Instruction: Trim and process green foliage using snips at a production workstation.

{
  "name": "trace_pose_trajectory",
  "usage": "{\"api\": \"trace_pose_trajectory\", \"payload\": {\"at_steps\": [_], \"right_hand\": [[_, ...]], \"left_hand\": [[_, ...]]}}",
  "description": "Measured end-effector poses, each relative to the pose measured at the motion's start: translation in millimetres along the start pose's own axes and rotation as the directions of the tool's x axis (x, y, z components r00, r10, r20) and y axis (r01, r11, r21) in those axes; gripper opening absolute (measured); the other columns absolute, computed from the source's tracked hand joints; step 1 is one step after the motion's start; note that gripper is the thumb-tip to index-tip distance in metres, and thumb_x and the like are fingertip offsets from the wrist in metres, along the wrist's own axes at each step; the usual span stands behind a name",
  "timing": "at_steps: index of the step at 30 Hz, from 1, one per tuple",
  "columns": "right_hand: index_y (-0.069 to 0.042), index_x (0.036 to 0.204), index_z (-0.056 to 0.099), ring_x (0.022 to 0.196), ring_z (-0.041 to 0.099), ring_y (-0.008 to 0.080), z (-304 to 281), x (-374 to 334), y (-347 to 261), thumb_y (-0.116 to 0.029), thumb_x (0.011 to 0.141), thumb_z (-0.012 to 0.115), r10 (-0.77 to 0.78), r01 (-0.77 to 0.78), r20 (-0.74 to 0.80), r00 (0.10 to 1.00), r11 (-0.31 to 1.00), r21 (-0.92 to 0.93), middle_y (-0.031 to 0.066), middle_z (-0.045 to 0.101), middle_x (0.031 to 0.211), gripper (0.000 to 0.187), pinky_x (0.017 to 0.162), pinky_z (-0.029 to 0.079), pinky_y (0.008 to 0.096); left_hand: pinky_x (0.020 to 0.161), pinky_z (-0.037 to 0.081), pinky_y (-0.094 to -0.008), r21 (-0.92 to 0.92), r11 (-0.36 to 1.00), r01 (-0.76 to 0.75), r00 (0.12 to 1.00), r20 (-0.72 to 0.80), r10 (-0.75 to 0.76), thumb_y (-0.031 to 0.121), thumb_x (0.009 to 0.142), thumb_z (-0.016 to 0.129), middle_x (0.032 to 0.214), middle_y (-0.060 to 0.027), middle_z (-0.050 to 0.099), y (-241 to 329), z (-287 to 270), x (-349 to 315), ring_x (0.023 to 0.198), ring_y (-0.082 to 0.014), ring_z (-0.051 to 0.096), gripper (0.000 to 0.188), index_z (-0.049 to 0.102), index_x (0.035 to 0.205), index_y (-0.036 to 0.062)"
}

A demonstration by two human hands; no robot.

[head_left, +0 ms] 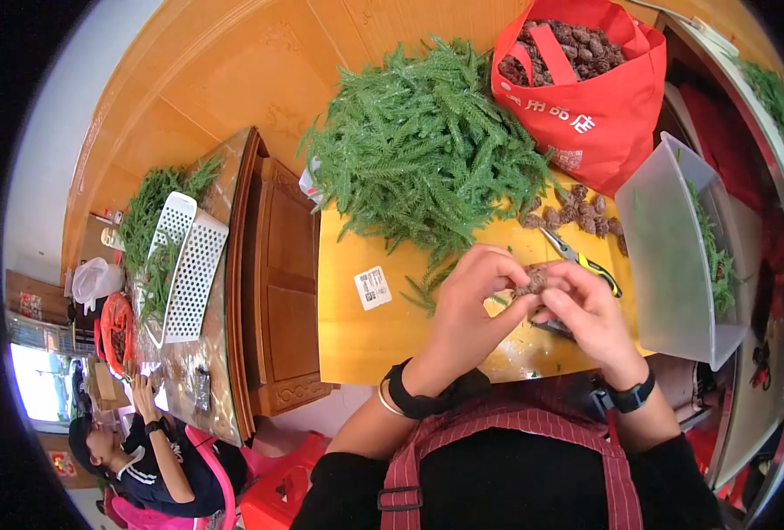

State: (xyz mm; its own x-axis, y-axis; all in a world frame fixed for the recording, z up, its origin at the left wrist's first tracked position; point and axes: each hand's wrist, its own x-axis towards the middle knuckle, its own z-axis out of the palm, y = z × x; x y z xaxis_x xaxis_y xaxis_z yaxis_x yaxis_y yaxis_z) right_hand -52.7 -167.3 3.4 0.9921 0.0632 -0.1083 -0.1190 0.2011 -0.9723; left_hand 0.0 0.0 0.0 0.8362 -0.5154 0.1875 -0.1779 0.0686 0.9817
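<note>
My left hand (471, 309) and my right hand (586, 309) meet over the front of the yellow table (348, 327). Between their fingertips they pinch a small brown pinecone (535, 281). A bit of green sprig shows beside my left fingers. Pliers with yellow-and-black handles (597, 270) lie just beyond my right hand. Under the hands a dark object (553, 329) is mostly covered, and I cannot make out its kind. Several loose pinecones (586, 212) lie behind the pliers. A large heap of green artificial pine sprigs (427, 141) fills the table's back left.
A red bag (613, 132) full of pinecones stands at the back right. Beside it a translucent plastic bin (670, 256) holds some sprigs. A white label (372, 288) sits on the tabletop. At left, a person (158, 468) works at another table with a white perforated basket (196, 274).
</note>
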Motion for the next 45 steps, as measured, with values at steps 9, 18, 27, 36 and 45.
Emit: {"api": "trace_pose_trajectory", "payload": {"at_steps": [9,18,27,36,45], "right_hand": [[-0.001,0.106,0.043,0.084,0.061,0.0166,-1,12,5,-0.009,0.086,0.049,0.025,-0.017,-0.114,0.993,0.998,0.065,0.0099,0.057,0.094,0.022,0.066,0.049,0.0231],[-0.003,0.108,0.044,0.081,0.06,0.0151,1,9,-9,-0.007,0.085,0.046,0.002,0.0,-0.082,0.997,1.0,0.029,0.0114,0.057,0.093,0.023,0.064,0.048,0.0221],[-0.001,0.108,0.046,0.078,0.056,0.0109,-3,6,-8,-0.008,0.085,0.05,-0.071,0.064,-0.096,0.993,0.995,-0.078,0.0026,0.049,0.088,0.025,0.066,0.045,0.0214],[0.001,0.099,0.049,0.088,0.052,0.0164,-3,-6,-20,-0.003,0.077,0.055,-0.415,0.361,-0.106,0.904,0.871,-0.333,0.0071,0.05,0.095,0.023,0.079,0.041,0.0277],[-0.002,0.084,0.052,0.097,0.058,0.0279,8,-2,-29,-0.006,0.061,0.062,-0.558,0.583,0.238,0.795,0.594,-0.554,0.0213,0.051,0.118,0.025,0.083,0.045,0.035]], "left_hand": [[0.064,0.047,-0.0268,0.512,0.854,0.092,0.996,-0.058,-0.072,0.004,0.073,0.064,0.089,-0.0088,0.056,-4,-43,-3,0.082,-0.0175,0.057,0.017,0.055,0.088,0.0022],[0.055,0.046,-0.0382,0.968,0.223,0.114,0.94,-0.032,-0.34,0.013,0.067,0.069,0.076,-0.0139,0.057,-42,-28,-10,0.069,-0.0283,0.059,0.04,0.046,0.099,0.0056],[0.057,0.039,-0.0199,0.067,0.947,0.315,0.949,0.001,-0.316,0.005,0.079,0.058,0.072,-0.0001,0.051,15,-38,-2,0.061,-0.0056,0.045,0.034,0.041,0.109,0.0047],[0.068,0.04,-0.0233,-0.286,0.957,0.043,0.994,-0.082,-0.07,0.007,0.088,0.042,0.082,-0.0043,0.054,6,-23,8,0.073,-0.0094,0.049,0.024,0.042,0.112,0.0035],[0.077,0.044,-0.0261,-0.311,0.942,0.128,0.992,0.016,-0.129,0.007,0.088,0.044,0.092,-0.0074,0.058,14,-15,10,0.084,-0.0137,0.056,0.027,0.046,0.114,0.0003]]}}
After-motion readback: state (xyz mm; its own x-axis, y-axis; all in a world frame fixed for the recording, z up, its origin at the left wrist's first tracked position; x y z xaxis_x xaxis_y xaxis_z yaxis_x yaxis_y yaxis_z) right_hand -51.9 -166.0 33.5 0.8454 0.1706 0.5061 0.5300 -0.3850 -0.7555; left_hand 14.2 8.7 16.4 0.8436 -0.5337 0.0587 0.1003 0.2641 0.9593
